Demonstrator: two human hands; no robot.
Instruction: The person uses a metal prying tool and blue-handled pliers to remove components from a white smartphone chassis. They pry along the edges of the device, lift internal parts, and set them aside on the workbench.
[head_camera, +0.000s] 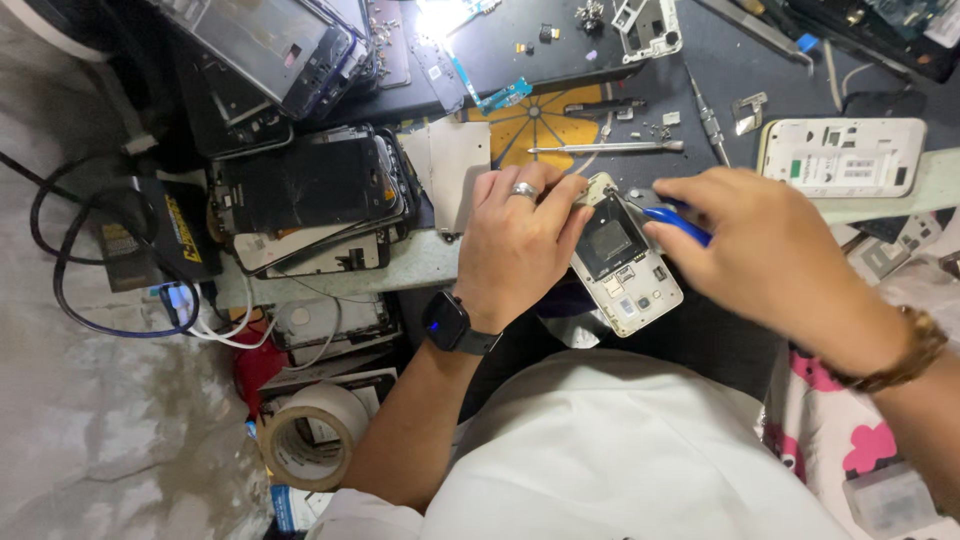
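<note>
My left hand (515, 245), with a ring and a black wristwatch, grips the left edge of an opened white phone frame (625, 265) whose dark inner board is exposed. My right hand (760, 250), wearing a brown bracelet, holds a blue-handled tool (675, 220) whose metal tip touches the top end of the phone frame. Both hands hover over the front edge of the cluttered workbench, above my white-shirted lap.
A stack of broken dark phone screens (310, 195) lies left of my hands. A white phone back cover (845, 155) rests at the right. Metal tweezers (600, 148), a screwdriver (705, 115), small parts, cables (90, 290) and a tape roll (310, 435) surround the area.
</note>
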